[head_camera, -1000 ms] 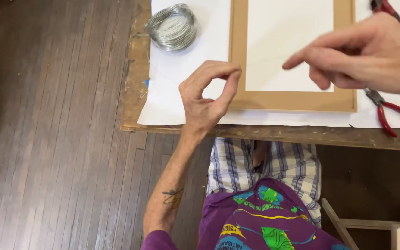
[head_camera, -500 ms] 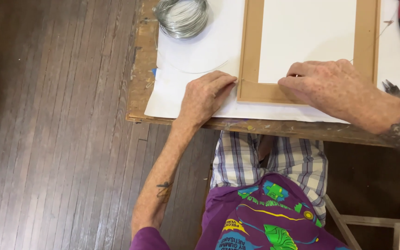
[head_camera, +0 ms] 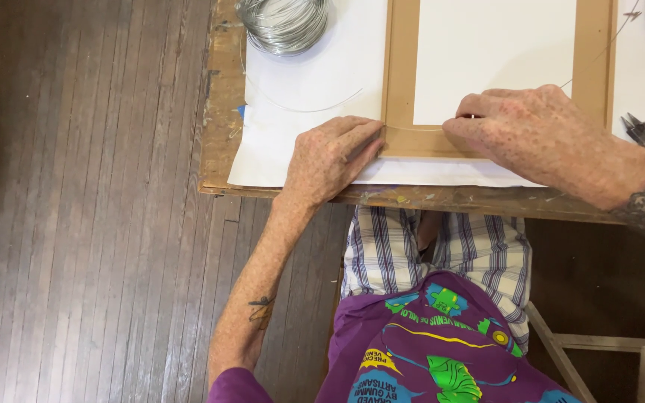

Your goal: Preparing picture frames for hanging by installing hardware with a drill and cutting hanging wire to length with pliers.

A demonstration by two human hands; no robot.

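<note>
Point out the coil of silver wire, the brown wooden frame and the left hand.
coil of silver wire (head_camera: 284,24): head view, on the wound loops of the coil.
brown wooden frame (head_camera: 401,67): head view, on its left side rail.
left hand (head_camera: 328,158): head view, on the back of the hand.

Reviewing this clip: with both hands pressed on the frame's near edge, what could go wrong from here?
The loose wire trailing from the wire coil could snag or spring as the left hand shifts. The frame lies on white paper, so it might slide under the right hand.
</note>
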